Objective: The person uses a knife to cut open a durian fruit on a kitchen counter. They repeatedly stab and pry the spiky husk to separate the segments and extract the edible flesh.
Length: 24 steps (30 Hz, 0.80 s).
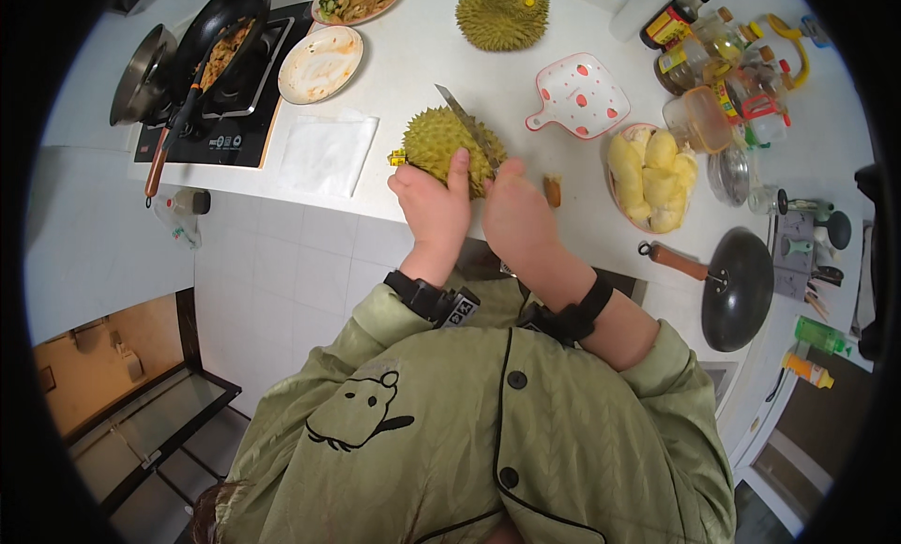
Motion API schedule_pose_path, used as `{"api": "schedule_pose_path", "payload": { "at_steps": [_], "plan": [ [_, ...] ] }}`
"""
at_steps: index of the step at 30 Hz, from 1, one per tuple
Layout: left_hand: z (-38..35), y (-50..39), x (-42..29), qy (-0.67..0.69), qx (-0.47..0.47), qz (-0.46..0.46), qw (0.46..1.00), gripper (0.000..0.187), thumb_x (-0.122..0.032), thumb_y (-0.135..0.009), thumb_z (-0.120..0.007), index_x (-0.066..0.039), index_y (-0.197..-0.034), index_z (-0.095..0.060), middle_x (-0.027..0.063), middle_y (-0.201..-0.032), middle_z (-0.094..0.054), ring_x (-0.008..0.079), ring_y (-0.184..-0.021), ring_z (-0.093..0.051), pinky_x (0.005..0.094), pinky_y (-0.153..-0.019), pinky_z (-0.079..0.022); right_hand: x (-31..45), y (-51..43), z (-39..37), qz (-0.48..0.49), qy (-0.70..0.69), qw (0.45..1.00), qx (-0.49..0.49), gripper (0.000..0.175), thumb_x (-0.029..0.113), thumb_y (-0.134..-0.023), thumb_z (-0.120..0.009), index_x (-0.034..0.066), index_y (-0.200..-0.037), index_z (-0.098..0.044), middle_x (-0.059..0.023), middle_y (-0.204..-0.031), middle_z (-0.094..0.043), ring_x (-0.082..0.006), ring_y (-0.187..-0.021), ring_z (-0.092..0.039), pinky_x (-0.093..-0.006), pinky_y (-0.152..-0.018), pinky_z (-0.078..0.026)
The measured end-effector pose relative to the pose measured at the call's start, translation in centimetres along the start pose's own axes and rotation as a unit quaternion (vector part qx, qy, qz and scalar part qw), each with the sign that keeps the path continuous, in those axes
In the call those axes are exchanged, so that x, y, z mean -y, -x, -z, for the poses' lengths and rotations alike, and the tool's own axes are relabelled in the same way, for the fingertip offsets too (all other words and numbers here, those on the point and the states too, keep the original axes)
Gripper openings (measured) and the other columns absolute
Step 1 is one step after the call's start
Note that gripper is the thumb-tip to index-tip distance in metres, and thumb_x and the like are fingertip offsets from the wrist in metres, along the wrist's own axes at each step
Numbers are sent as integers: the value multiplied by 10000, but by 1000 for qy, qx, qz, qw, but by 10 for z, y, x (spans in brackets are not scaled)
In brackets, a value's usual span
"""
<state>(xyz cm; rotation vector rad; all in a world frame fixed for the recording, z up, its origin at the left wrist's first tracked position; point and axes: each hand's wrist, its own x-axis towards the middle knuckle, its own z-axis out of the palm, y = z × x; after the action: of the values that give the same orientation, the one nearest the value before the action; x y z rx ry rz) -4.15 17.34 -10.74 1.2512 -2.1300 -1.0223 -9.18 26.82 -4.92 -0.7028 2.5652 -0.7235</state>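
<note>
A spiky green durian point(431, 141) rests near the front edge of the white countertop point(401, 72). My left hand point(435, 209) grips its near side, thumb pointing up along the husk. In my right hand point(519, 209) is a knife point(466, 118), its blade slanting across the top right of the durian, tip up and to the left. The handle is mostly hidden by my fingers. Whether the blade has cut into the husk, I cannot tell. A small brown stem piece point(553, 190) lies to the right of my right hand.
Right of the hands, durian flesh point(659, 167) fills a plate, beside a strawberry-patterned dish point(583, 97). Another durian husk point(502, 14) sits at the back. A white cloth point(329, 153), a stained plate point(321, 64) and a wok point(243, 9) are left. Bottles point(676, 19) stand right, above a lid point(737, 290).
</note>
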Motion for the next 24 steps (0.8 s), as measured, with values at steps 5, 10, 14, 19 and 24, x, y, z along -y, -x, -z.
{"api": "schedule_pose_path", "payload": {
  "at_steps": [5, 10, 14, 19, 24],
  "plan": [
    [12, -6, 14, -8, 33, -48, 998, 677, -508, -861, -657, 111, -1038, -446, 282, -1059, -457, 414, -1000, -486, 455, -877, -433, -4, 9, 0, 39, 3, 999, -10, 269, 209, -945, -523, -23, -1001, -399, -244, -726, -639, -436, -720, -640, -514, -638, -505],
    [38, -18, 38, 62, 106, -74, 990, 708, -462, -880, -659, 93, -1263, -443, 228, -1092, -460, 356, -1017, -507, 410, -915, -428, -10, 14, 4, 52, -30, 998, -7, 271, 227, -942, -550, 10, -1027, -411, -231, -715, -628, -444, -707, -622, -508, -600, -473],
    [56, -35, 51, 62, 176, -86, 979, 737, -503, -889, -632, 80, -1307, -464, 202, -1136, -471, 307, -1064, -510, 379, -936, -428, -22, -1, 10, 105, -204, 968, -99, 324, 223, -868, -676, 9, -988, -465, -117, -657, -594, -348, -591, -593, -422, -555, -448],
    [67, -44, 60, 108, 227, -55, 966, 706, -497, -899, -620, 51, -1319, -472, 182, -1134, -478, 289, -1080, -506, 364, -942, -427, -31, -24, -4, 120, -217, 968, -46, 512, 299, -748, -816, 3, -1005, -487, -47, -811, -501, -176, -692, -494, -320, -596, -428],
    [70, -47, 66, 129, 241, -31, 961, 700, -489, -906, -614, 51, -1329, -468, 184, -1141, -488, 279, -1100, -503, 365, -952, -426, -31, -40, -27, 175, -168, 966, -83, 595, 317, -699, -861, -11, -1032, -491, -45, -937, -467, -143, -791, -474, -281, -656, -431]
  ]
}}
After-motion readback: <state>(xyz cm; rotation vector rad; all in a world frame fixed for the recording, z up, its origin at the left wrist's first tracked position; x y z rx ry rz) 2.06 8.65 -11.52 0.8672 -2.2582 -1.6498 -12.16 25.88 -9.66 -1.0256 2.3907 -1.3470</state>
